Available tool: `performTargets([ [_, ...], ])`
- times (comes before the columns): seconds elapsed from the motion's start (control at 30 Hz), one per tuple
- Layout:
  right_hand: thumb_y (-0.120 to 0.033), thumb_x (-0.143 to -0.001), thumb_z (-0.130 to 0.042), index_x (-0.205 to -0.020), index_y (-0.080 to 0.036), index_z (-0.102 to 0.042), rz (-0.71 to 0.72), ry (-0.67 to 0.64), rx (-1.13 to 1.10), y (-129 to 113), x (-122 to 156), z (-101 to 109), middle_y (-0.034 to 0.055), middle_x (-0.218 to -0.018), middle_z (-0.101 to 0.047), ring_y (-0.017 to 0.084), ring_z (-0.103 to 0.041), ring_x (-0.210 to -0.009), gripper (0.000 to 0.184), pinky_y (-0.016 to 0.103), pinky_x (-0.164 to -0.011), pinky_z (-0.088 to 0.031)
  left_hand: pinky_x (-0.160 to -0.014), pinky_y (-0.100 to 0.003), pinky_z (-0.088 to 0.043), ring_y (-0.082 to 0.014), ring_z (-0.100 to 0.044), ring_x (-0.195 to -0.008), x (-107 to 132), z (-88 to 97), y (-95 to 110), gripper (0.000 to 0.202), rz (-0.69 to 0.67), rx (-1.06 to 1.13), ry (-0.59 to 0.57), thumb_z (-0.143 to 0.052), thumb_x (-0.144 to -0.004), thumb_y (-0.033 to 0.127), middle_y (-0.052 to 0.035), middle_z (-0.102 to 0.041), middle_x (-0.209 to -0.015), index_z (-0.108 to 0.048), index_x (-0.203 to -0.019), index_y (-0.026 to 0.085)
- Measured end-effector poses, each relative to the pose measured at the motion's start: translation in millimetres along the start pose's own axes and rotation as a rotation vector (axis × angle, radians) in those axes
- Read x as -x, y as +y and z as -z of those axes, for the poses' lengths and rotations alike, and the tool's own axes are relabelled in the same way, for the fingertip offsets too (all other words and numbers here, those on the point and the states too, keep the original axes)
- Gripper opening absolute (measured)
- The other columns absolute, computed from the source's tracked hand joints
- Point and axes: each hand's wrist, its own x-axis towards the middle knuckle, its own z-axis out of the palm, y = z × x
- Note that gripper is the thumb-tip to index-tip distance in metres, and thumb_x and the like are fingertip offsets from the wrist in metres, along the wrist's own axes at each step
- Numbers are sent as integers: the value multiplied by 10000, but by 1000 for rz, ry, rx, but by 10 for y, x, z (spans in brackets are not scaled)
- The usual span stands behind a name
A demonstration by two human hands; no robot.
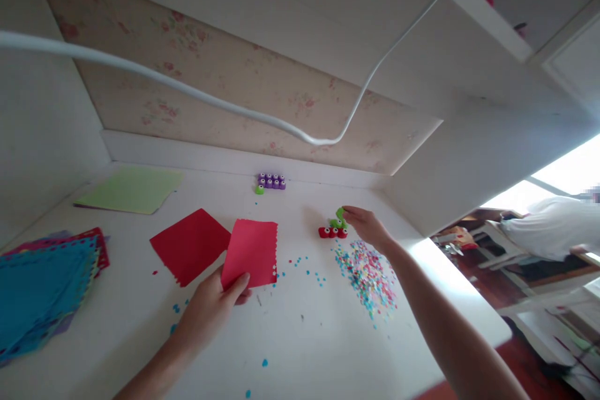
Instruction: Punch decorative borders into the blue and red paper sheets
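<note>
A red sheet of paper (250, 250), with small cut-outs along its right edge, is pinched in my left hand (225, 290), thumb on top. Further right, my right hand (368, 226) has its fingertips closed on a small green craft punch (340, 213). Just below that punch is another green craft punch (335, 224), beside a short row of red craft punches (332, 233). A second, darker red sheet (190, 245) lies flat on the table, partly under the held paper.
Loose paper confetti (368, 278) is heaped at the right, with bits scattered around. Purple craft punches (272, 180) and a green one (259, 190) stand by the wall. Green paper (134, 189) and stacked punched blue sheets (47, 294) lie left. A white cable (210, 100) hangs in front.
</note>
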Motion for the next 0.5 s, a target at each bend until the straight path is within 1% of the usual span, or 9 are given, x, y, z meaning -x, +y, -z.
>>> performTargets([
  [0.1,-421,-882,-533,-1113,-236,-710,45,-114,126,59,-250,1,80,-1074,-736,270,-676,-964,345,416,-896,-494,-694,-341,-589,-230,-707,-722,-4,1,0,354,-4,-21,-10,-630,-812,468,-68,-721,-789,-613,-958,146],
  [0.2,-364,-880,-543,-1134,-240,-706,76,-246,235,69,-391,-55,77,-1145,-715,262,-672,-1001,326,386,-909,-492,-698,-340,-587,-231,-704,-730,-18,11,-16,349,-4,-43,-17,-615,-819,476,-64,-717,-778,-614,-941,149],
  [0.37,-303,-895,-520,-1163,-244,-695,99,-415,377,92,-465,-99,68,-1188,-700,230,-677,-1015,326,324,-896,-506,-694,-348,-592,-241,-708,-729,-43,19,-20,364,24,-26,-15,-617,-807,482,-68,-718,-779,-613,-948,146],
  [0.43,-301,-887,-539,-1152,-253,-702,114,-453,426,86,-475,-79,66,-1191,-698,229,-672,-1033,316,315,-905,-503,-696,-348,-594,-244,-712,-741,-50,16,-8,374,40,-13,-10,-620,-805,477,-75,-723,-806,-613,-975,145],
  [0.5,-315,-863,-581,-1144,-250,-709,134,-465,475,47,-491,-57,80,-1200,-692,250,-659,-1065,315,333,-930,-493,-693,-348,-596,-244,-713,-744,-54,13,-3,376,48,-2,-3,-621,-805,471,-79,-725,-822,-614,-992,145],
])
